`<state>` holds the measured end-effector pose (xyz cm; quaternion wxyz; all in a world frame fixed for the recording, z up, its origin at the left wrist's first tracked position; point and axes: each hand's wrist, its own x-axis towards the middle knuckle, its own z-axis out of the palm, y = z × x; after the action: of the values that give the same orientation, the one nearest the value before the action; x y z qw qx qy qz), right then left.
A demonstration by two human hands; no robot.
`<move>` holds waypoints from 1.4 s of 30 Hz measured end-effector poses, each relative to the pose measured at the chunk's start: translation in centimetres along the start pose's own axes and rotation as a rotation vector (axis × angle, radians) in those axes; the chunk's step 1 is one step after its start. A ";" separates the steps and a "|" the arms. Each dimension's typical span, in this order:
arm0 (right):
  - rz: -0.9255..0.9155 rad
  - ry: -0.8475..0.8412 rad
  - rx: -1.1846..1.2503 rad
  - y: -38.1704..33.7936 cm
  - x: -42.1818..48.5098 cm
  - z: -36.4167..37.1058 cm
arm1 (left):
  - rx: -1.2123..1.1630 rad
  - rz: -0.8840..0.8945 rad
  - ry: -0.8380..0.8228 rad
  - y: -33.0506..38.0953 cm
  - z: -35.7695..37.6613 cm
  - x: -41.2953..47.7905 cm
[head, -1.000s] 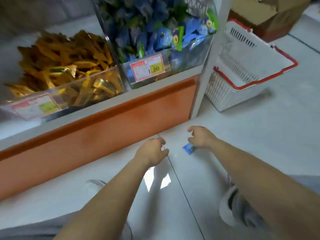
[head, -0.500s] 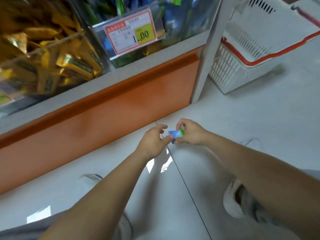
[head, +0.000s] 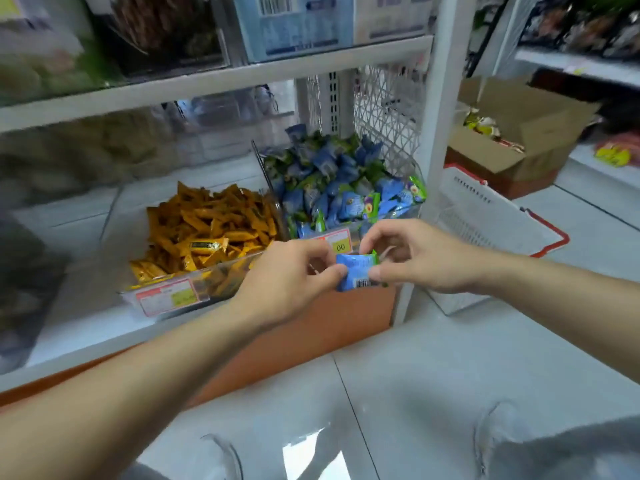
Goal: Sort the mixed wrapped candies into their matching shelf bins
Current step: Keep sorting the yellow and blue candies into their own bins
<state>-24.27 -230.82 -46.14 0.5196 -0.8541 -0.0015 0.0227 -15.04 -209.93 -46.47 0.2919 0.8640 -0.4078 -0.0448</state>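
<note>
The left hand [head: 291, 275] and right hand [head: 419, 258] meet near frame centre. Each hand pinches one end of a single blue-wrapped candy [head: 355, 273], the left hand its 9 o'clock end and the right hand its 3 o'clock end. A barcode shows on the lower face of the wrapper, and a green edge at its upper right.

At 10 o'clock from the candy, a clear bin [head: 225, 282] on the bottom shelf holds yellow-wrapped candies [head: 207, 226]. At 12 o'clock, just beside it, a second clear bin [head: 268, 181] holds blue-and-green-wrapped candies [head: 339, 188]. Each bin carries a price tag on its front wall.

At 2 o'clock, beyond the shelf upright [head: 438, 133], a white basket [head: 485, 216] with a red rim stands on the floor. A cardboard box [head: 519, 147] sits behind it.
</note>
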 end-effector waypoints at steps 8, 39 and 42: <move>-0.053 0.545 -0.489 -2.8 10.7 -3.9 | 0.330 -0.047 0.304 -3.0 -4.5 4.0; 0.000 -0.206 -1.027 0.3 12.4 -0.5 | 0.766 0.272 0.036 -5.9 -3.1 6.9; 0.046 -0.214 -0.940 0.4 13.4 -0.2 | 0.743 0.269 0.017 -6.3 -3.0 6.3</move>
<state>-10.93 -230.81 -46.92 0.0734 -0.9891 -0.0462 0.1191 -5.67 -209.97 -46.34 -0.0341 0.8499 -0.5035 0.1516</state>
